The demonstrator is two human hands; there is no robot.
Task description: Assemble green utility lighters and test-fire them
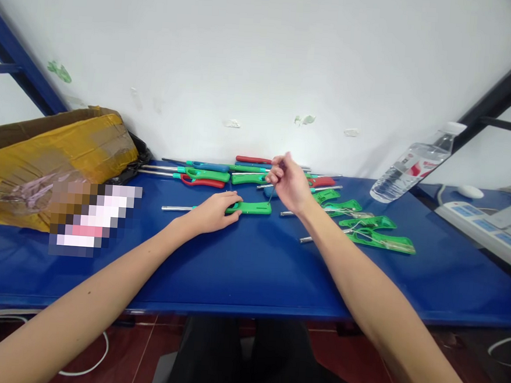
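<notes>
My left hand (216, 212) rests over a green long-nosed gas lighter (254, 208) lying flat, thumb and fingers gripping its handle near the trigger loop. The lighter's metal tube points left. Above the handle's right end, my right hand (289, 182) is closed with curled fingers around a thin screwdriver (271, 195). Only its slim shaft shows, angled down to the lighter; the fingers hide the rest. Just right of my right hand lie several opened green lighter halves (381, 241) with metal tubes and wires exposed.
Behind my hands, lighters with green, red and blue handles (206, 175) lie against the wall. A taped cardboard box (56, 166) stands at the left of the blue table (232, 271). To the right are a tilted water bottle (410, 167) and a white power strip (485, 222).
</notes>
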